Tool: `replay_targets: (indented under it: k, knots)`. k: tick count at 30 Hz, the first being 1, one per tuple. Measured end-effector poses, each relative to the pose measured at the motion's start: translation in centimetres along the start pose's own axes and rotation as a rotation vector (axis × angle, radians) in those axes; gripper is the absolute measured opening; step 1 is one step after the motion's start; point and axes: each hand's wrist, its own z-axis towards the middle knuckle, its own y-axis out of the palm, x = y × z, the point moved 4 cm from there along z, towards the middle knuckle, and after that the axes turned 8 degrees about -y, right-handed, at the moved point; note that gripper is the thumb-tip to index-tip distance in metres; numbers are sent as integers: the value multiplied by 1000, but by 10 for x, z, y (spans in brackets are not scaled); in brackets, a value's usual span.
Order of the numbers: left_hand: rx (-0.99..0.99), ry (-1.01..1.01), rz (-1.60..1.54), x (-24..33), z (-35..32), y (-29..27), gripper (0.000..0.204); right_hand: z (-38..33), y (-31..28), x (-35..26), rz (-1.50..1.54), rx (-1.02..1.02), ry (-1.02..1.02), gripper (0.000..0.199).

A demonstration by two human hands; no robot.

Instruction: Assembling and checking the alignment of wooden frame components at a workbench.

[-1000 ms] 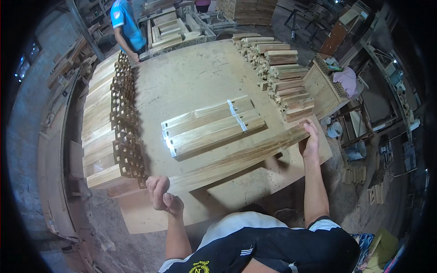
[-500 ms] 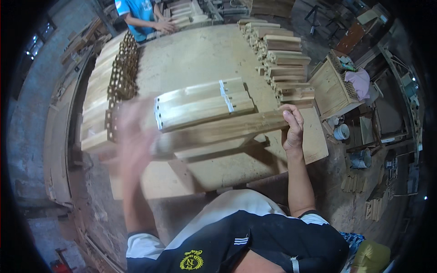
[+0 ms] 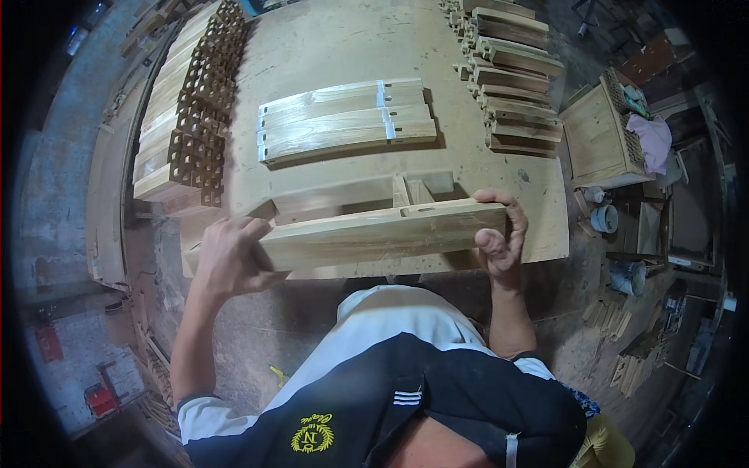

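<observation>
Close to the near edge of the worktable [image 3: 343, 47], I hold a wooden frame [image 3: 382, 240] made of long planks with short crosspieces between them. Small slots show along the top of its near plank. My left hand [image 3: 234, 256] is closed around the frame's left end. At the opposite end, my right hand [image 3: 503, 238] grips with the thumb on the near face and the fingers over the top and end. Beyond the frame lie several flat boards [image 3: 335, 123] side by side, slotted at their ends and crossed by pale strips.
A long stack of planks [image 3: 168, 129] with square holes lines the table's left side. Several tenoned wooden pieces [image 3: 519, 90] lie in a row along the right. Past the right edge stand a wooden cabinet [image 3: 601, 140] and a bucket [image 3: 604, 219].
The frame has come nearer to me, and its far plank and crosspieces now show. My left hand, blurred before, now grips the left end. The view has shifted, leaving the co-worker almost out of sight.
</observation>
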Motion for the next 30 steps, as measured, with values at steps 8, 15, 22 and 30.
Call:
replay_targets:
  k: [8, 15, 22, 30]
  knots:
    - [527, 122, 172, -42, 103, -12, 46, 114, 25, -13, -316, -13, -293, 78]
    - [525, 128, 197, -150, 288, 58, 45, 96, -29, 60, -260, 62, 73, 53]
    - [605, -204, 129, -172, 391, 57, 97, 114, -13, 140, -461, 47, 395, 50]
    - [595, -693, -522, -264, 225, 171, 83, 134, -28, 251, -826, -39, 419, 68]
